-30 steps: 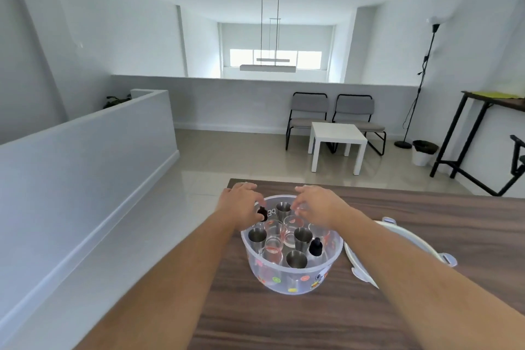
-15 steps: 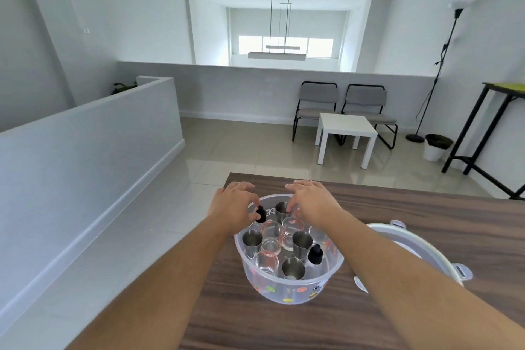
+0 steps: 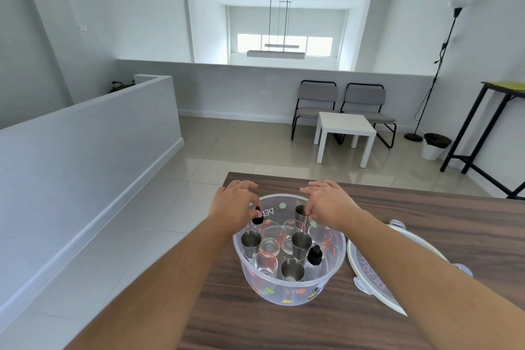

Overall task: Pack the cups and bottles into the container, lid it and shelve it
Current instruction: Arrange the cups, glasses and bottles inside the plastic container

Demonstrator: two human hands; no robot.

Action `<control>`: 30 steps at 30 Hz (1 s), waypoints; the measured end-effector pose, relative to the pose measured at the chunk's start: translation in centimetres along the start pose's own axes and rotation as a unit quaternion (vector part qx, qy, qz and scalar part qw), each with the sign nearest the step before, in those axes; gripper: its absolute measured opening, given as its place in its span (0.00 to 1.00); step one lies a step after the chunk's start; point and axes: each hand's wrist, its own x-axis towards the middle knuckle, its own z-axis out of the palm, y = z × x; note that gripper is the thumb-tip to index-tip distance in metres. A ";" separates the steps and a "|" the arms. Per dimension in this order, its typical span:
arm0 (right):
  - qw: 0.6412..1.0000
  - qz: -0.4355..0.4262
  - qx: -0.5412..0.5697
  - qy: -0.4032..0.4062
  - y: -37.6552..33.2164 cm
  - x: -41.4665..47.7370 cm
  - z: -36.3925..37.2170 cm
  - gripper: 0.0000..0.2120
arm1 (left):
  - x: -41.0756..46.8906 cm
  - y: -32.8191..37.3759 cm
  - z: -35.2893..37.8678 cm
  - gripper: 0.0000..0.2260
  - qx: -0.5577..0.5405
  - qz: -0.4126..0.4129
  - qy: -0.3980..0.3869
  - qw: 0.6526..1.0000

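A clear round container (image 3: 287, 291) with fruit stickers stands on the wooden table (image 3: 426, 224), near its left edge. Inside stand several steel cups (image 3: 301, 244), several glass cups (image 3: 270, 231) and a black-capped dropper bottle (image 3: 314, 256). My left hand (image 3: 231, 204) reaches over the left rear rim, fingertips pinched on a second black-capped bottle (image 3: 257, 219). Over the rear right of the container, my right hand (image 3: 328, 204) pinches the rim of a steel cup (image 3: 299, 214). The white lid (image 3: 372, 270) lies on the table right of the container, partly under my right forearm.
The table's far edge runs just behind the container and its left edge drops to a tiled floor. A low white wall (image 3: 85, 150) runs along the left. Further off are two chairs (image 3: 315, 105), a white side table (image 3: 345, 128), a floor lamp, a bin and a black high table (image 3: 488, 122).
My hands have spread slightly apart over the container's rear, uncovering the rear steel cup and the stickered back wall. The container and lid have stayed in place.
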 end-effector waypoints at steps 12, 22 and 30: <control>0.998 -0.058 -0.012 -0.037 -3.3 1.5 -1.0 0.11 | -0.8 -0.2 -0.9 0.07 0.012 0.008 -0.004 1.000; 0.998 -0.056 -0.012 0.022 -4.1 3.6 0.5 0.04 | -1.4 -0.6 -1.0 0.07 -0.003 0.006 0.002 1.000; 0.998 0.003 -0.011 0.065 -4.4 3.9 1.5 0.06 | -1.9 -0.4 -1.1 0.09 -0.023 -0.009 -0.003 1.000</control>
